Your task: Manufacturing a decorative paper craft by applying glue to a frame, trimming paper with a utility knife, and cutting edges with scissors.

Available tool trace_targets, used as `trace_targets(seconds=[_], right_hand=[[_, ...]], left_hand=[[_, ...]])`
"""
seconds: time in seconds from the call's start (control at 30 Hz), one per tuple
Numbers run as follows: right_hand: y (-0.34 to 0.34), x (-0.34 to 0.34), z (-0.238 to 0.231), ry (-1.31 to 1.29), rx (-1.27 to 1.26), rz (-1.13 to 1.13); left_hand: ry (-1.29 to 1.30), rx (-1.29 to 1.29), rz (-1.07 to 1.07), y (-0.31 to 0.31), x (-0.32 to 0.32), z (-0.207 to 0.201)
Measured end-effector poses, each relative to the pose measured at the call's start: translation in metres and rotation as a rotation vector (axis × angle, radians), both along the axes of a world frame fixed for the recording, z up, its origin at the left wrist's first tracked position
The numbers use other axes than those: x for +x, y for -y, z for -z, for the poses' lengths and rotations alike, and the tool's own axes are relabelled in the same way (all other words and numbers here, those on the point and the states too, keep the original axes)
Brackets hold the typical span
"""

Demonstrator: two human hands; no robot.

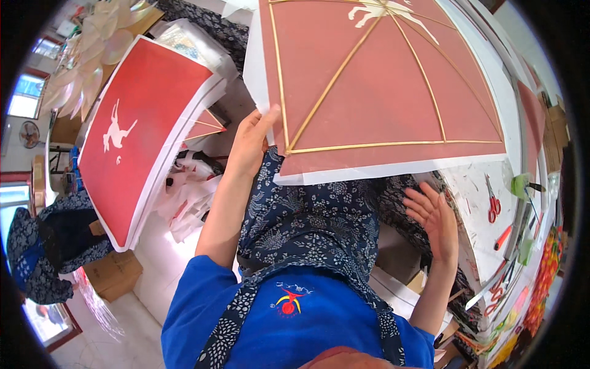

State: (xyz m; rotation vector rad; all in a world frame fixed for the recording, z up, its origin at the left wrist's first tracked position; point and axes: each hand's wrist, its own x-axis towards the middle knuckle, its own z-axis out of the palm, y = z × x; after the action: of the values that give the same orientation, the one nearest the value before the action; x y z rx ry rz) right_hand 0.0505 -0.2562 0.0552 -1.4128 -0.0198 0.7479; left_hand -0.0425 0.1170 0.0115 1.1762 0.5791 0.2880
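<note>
Currently, a red sheet (375,92) ribbed with thin sticks (369,146) spreads in front of the apron (307,215). The left hand (249,144) pinches its near left edge; the right hand (435,222), empty, fingers spread, hovers right of the apron. Pulling from that single grip could crease the sheet; swinging it rightward, scissors (493,208) farther right of the apron could snag it.

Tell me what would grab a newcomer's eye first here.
The big red sheet with its frame of thin sticks, upper centre to right, its near left corner held by the left hand. Next comes the second red sheet at left, bearing a pale animal figure. Then the red-handled scissors on the white table at right.
</note>
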Motion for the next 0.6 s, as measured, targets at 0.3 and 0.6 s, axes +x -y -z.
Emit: trace_targets(seconds=[0.3,0.6], right_hand=[[-0.073,0.030,0.030,-0.154,0.438,0.343],[-0.091,0.028,0.035,-0.067,0.187,0.463]], left_hand=[[0.115,-0.115,-0.014,0.002,-0.007,0.012],[0.170,0.061,-0.020,-0.001,0.006,0.015]])
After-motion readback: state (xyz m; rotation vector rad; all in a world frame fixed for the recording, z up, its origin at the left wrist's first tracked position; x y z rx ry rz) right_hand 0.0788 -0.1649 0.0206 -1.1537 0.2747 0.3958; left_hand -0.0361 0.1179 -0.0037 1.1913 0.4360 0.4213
